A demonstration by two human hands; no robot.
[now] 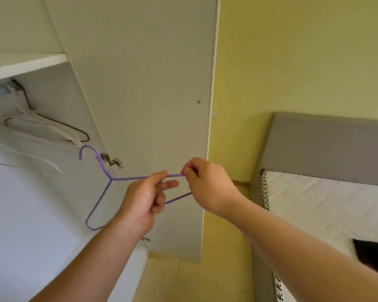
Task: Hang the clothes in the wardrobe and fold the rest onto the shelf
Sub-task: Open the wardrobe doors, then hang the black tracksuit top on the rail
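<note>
Head view, purple hanger (111,179), pinched between fingers (158,177)

Pale yellow wall (292,51) fills the upper right of the frame. An open off-white wardrobe door (151,83) stands at centre, with a white shelf (20,64) at upper left. At right, a grey headboard (325,144) backs a white quilted mattress (314,203). Yellowish floor (172,280) shows at bottom centre. Lighting is soft and even.

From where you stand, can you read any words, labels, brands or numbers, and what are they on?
None: no text shows anywhere.
The purple hanger, pinched by the left hand and right hand, is plain.
The wardrobe door is blank.
The mattress edge bears only a stitched pattern.
</note>
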